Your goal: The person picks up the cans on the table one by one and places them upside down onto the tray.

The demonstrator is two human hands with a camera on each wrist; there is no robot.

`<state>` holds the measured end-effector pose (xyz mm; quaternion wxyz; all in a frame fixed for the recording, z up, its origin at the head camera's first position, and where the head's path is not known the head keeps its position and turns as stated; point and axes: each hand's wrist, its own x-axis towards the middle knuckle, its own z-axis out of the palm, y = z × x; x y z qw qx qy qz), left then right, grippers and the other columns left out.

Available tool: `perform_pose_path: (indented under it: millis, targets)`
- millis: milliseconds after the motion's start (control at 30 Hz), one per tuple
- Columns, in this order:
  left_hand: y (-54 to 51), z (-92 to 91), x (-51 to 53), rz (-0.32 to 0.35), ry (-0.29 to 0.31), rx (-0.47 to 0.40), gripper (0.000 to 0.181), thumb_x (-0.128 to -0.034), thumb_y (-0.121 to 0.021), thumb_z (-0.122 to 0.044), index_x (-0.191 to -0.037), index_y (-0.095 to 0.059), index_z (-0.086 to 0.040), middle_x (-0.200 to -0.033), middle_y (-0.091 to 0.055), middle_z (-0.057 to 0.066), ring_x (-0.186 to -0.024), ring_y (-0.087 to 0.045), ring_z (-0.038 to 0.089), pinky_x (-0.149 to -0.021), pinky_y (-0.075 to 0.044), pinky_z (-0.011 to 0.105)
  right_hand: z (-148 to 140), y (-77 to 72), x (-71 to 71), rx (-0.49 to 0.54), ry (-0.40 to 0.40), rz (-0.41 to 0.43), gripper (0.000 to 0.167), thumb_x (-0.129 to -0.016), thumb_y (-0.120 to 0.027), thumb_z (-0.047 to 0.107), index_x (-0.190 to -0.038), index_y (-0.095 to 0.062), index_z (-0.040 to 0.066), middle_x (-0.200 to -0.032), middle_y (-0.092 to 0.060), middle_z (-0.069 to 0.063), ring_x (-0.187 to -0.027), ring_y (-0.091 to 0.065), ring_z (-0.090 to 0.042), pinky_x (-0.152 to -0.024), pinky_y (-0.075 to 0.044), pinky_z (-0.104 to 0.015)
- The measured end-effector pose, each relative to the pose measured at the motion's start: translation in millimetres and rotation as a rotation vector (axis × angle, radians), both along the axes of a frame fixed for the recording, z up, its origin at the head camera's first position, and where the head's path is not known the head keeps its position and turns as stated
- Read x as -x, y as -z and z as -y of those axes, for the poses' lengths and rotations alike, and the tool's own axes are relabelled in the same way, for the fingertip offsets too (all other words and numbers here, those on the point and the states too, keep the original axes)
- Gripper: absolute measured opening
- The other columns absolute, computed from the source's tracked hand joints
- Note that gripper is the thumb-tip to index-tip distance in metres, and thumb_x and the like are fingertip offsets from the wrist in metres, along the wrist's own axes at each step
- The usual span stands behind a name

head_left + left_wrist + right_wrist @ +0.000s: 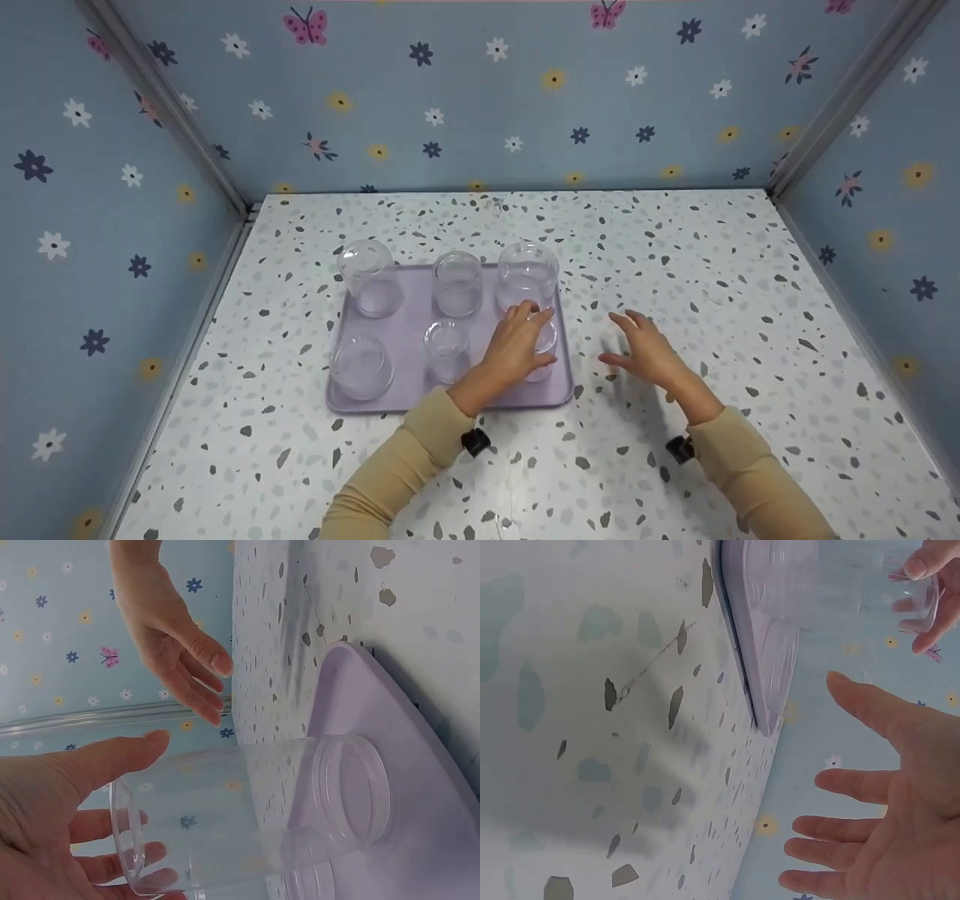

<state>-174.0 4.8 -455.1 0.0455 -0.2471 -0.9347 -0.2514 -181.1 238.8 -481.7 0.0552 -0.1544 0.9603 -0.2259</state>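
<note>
A lilac tray carries several clear, see-through jars in two rows. My left hand is at the tray's front right corner, thumb and fingers curved round the upper end of a clear jar that stands on the tray. In the left wrist view some fingertips show through its wall; whether the thumb presses on it is hard to see. My right hand hovers to the right of the tray, fingers spread and holding nothing, apart from the jar.
Behind my left hand stands a wide clear jar. Other jars are a narrow one at the front middle, a round one at front left, and two at the back. Flowered panels enclose the speckled table.
</note>
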Motion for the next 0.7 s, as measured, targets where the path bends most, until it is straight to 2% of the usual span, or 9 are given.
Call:
perform_pose_path:
  millis: [233,433,567,700]
  targets:
    - [2.2,-5.9,4.3,-0.030,0.003,0.034,0.066,-0.0655,-0.077,-0.027,-0.123,-0.052,-0.005,-0.111,-0.048,0.011,-0.097,-0.047,0.025,-0.077,-0.043,0.033,-3,-9.1,9.5,-0.027,0.012,0.011,0.071,-0.078,-0.068,0.026,-0.132,-0.034,-0.004,-0.132,-0.027,-0.034,-0.117,-0.031,-0.047,-0.091,-0.031,-0.055]
    - [5.6,-9.1,3.9,-0.017,-0.002,0.039,0.065,-0.0688,-0.075,-0.027,-0.125,-0.050,-0.007,-0.115,-0.046,0.011,-0.100,-0.045,0.025,-0.079,-0.043,0.034,-4,-11.0,14.2,0.006,0.034,0.023,0.071,-0.079,-0.067,0.024,-0.134,-0.031,-0.003,-0.133,-0.026,-0.032,-0.118,-0.030,-0.046,-0.092,-0.031,-0.054]
    - [6.3,-9.2,2.6,-0.001,0.003,0.034,0.066,-0.0704,-0.073,-0.028,-0.128,-0.047,-0.008,-0.120,-0.043,0.012,-0.106,-0.044,0.026,-0.081,-0.043,0.037,-6,-11.1,15.6,0.007,0.037,-0.003,0.072,-0.079,-0.067,0.024,-0.134,-0.031,-0.004,-0.132,-0.026,-0.033,-0.117,-0.030,-0.046,-0.091,-0.031,-0.055]
    - [3.4,-7.1,2.8,0.027,0.016,0.023,0.070,-0.0737,-0.069,-0.036,-0.132,-0.041,-0.010,-0.129,-0.038,0.014,-0.118,-0.037,0.027,-0.087,-0.040,0.042,-9,-14.7,19.0,-0.002,0.043,-0.032,0.074,-0.079,-0.067,0.029,-0.134,-0.030,-0.004,-0.133,-0.025,-0.034,-0.117,-0.029,-0.047,-0.092,-0.029,-0.056]
